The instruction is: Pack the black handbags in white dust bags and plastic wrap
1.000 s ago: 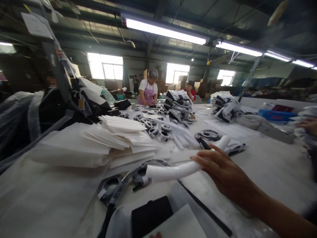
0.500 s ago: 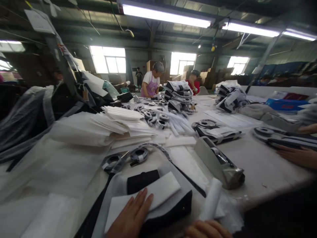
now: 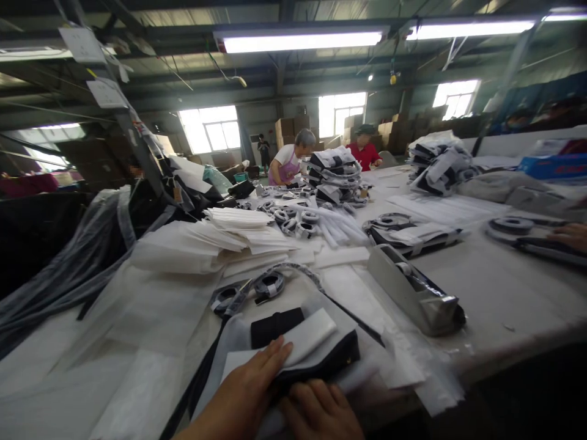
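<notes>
My left hand (image 3: 252,382) lies flat with its fingers stretched over a folded white foam sheet (image 3: 312,336), pressing it onto a black bag (image 3: 339,353). A smaller rolled black piece (image 3: 276,326) sits at the sheet's far side. At the bag's near edge, my right hand (image 3: 321,408) is closed with curled fingers. A blurred white roll (image 3: 360,374) shows beside it, under the bag's edge; the fingers hide most of what they grip. Behind the bag lies a coiled, plastic-wrapped strap (image 3: 269,285).
A grey tape dispenser (image 3: 413,290) stands to the right. Stacked white sheets (image 3: 238,229) lie at the left, with wrapped coils (image 3: 305,225) beyond. Piled bags (image 3: 337,177) stand farther back. Two co-workers are across the table; another person's hand (image 3: 571,235) is at the right edge.
My right hand has moved left with the white roll, from beside the bag to its near edge. My left hand stays on the foam sheet. The camera view has shifted slightly.
</notes>
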A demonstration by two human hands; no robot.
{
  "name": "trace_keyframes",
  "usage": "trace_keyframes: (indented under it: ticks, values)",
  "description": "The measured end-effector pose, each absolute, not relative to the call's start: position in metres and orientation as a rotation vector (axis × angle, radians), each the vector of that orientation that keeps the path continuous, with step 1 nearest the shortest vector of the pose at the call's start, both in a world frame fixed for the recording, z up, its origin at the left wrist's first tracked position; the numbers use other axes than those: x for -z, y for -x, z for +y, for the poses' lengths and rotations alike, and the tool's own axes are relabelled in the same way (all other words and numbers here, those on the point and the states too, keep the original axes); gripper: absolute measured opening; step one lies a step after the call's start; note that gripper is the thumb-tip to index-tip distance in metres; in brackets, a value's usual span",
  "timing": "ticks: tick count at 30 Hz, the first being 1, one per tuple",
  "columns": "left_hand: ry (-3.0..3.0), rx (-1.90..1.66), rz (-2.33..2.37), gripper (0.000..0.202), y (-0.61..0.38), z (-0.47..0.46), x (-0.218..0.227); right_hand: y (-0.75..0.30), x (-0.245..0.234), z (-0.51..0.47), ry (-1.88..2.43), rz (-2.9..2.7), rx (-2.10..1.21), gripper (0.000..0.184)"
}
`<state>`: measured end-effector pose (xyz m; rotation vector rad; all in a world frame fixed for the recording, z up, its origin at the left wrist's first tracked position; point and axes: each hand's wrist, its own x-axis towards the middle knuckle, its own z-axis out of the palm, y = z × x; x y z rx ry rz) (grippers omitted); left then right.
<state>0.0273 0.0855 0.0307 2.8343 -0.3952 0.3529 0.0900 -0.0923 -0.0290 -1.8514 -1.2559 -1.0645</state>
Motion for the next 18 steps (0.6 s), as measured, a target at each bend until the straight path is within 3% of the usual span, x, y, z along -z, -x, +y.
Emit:
trace_keyframes:
  ticks: [7, 11, 18]
  values:
    - [-2.873, -0.274, -0.37, 0.081, -0.018, 0.085, -0.027, -0.106, 0.016, -0.103, 1.71, -1.438, 0.991, 0.033]
    - [-2.974, -0.354, -0.316, 0.095, -0.014, 0.078, -0.018, -0.112, 0.012, -0.11, 1.66, -1.503, 0.872, 0.033]
    - [-3.236, -0.7, -0.353, 0.073, -0.013, 0.067, 0.009, -0.14, -0.007, -0.151, 1.754, -1.83, 0.989, 0.034]
